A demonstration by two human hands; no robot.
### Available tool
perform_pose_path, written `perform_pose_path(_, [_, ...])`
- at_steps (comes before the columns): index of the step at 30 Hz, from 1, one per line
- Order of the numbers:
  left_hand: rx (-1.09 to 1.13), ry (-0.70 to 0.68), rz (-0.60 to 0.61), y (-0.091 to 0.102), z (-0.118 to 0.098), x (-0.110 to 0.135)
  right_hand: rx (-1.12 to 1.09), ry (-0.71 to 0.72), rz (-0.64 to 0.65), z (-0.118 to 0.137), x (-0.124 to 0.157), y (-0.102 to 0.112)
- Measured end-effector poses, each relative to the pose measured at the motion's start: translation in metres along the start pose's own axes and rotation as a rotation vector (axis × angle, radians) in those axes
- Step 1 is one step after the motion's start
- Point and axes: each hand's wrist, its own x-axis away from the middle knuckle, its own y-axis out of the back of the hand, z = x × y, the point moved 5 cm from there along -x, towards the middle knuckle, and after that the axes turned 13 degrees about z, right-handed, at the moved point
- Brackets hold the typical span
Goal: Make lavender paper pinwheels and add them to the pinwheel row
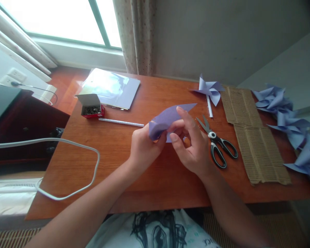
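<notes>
White cable (51,139): loops over the table edge, far left of the scissors (212,135).
Red box (102,111): stands with its lid up, well left of the scissors, small metallic pieces (91,110) inside.
Sheet stack (113,88): lies left of the scissors and beyond them, under a glossy cover.
White stick (121,122): lies left of the scissors, pointing toward them.
Left hand (147,146): closed, pinching the purple paper between thumb and fingers.
Purple paper (167,117): raised left of the scissors — curled at one end, a pointed corner reaching toward their blades.
Right hand (192,144): just left of the scissors, half open, fingers bent at the paper — whether it grips cannot be told.
Pinwheel (209,89): just beyond the scissors, on a white stem.
Scissors: blades parted, black-and-white handles nearest the wearer.
Cardboard (253,137): just right of the scissors.
More pinwheels (294,127): bunched well right of the scissors.
</notes>
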Motion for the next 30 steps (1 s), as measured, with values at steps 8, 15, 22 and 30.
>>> perform_pose_path(8, [-0.124,-0.076,0.045,-0.003,-0.010,0.002,0.083,0.066,-0.073,0.012,-0.002,0.016])
perform_pose_path(15, [0.234,0.055,0.049,0.005,0.001,-0.008,0.064,-0.058,-0.062,-0.005,-0.005,0.016])
perform_pose_path(22, [0.312,0.112,0.109,0.000,0.000,-0.006,0.067,-0.118,-0.065,-0.020,-0.006,0.017])
perform_pose_path(30, [0.355,0.117,0.152,-0.002,0.005,-0.006,0.163,-0.076,-0.072,-0.021,-0.006,0.015])
